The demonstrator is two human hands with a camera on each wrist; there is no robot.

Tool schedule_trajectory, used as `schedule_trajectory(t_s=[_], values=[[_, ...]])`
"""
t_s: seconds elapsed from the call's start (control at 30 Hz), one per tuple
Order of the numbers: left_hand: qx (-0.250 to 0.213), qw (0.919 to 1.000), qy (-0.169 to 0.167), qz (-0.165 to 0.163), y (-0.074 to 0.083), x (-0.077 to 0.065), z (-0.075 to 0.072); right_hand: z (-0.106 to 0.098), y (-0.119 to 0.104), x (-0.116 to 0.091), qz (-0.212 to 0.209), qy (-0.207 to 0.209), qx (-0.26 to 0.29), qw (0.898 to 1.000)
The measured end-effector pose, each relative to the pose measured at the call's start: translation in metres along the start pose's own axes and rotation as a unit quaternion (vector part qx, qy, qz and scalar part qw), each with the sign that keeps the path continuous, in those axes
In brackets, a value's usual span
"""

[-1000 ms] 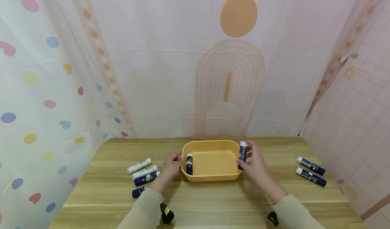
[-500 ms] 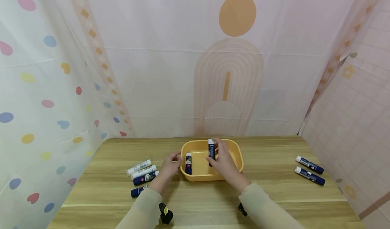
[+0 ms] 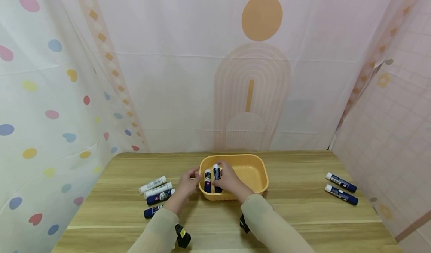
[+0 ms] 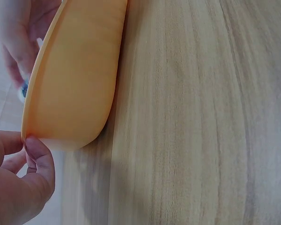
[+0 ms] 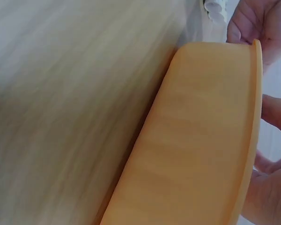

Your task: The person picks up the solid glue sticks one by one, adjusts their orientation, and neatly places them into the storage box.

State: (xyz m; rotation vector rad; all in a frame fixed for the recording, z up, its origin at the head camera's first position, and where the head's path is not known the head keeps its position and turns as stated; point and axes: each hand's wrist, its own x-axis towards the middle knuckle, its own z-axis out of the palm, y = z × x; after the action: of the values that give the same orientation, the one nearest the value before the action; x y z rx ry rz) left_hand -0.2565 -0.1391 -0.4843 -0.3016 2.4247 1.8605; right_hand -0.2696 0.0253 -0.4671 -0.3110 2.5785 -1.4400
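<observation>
A yellow plastic basin [image 3: 250, 176] stands on the table. My left hand [image 3: 188, 182] pinches its left rim between thumb and fingers, seen closely in the left wrist view, where the basin wall [image 4: 77, 79] fills the upper left. Inside the basin, my right hand [image 3: 230, 179] grips a dark blue glue stick [image 3: 216, 171] with a white cap, its lower part down near the basin floor. Just left of it leans or lies a second blue glue stick [image 3: 207, 182]. In the right wrist view the basin wall [image 5: 196, 140] hides the held stick.
Left of the basin lie two white glue sticks [image 3: 158, 190] and two blue ones [image 3: 159, 197], one partly behind the left forearm. Two more blue glue sticks [image 3: 341, 194] lie at the table's right. A patterned curtain [image 3: 182, 95] hangs behind the wooden table [image 3: 296, 208].
My right hand has carried the glue stick leftward from the basin's right rim and lowered it beside the other stick inside. The left hand stays on the rim.
</observation>
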Motion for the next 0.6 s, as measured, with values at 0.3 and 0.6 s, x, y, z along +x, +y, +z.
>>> schedule_trajectory(t_s=[0.3, 0.6], values=[[0.009, 0.9999, 0.000, 0.009, -0.001, 0.000, 0.001, 0.012, 0.002, 0.013, 0.088, -0.029, -0.033, 0.995], [0.006, 0.9999, 0.002, 0.012, -0.001, 0.001, 0.000, 0.021, -0.002, 0.016, 0.110, -0.024, -0.046, 0.993]])
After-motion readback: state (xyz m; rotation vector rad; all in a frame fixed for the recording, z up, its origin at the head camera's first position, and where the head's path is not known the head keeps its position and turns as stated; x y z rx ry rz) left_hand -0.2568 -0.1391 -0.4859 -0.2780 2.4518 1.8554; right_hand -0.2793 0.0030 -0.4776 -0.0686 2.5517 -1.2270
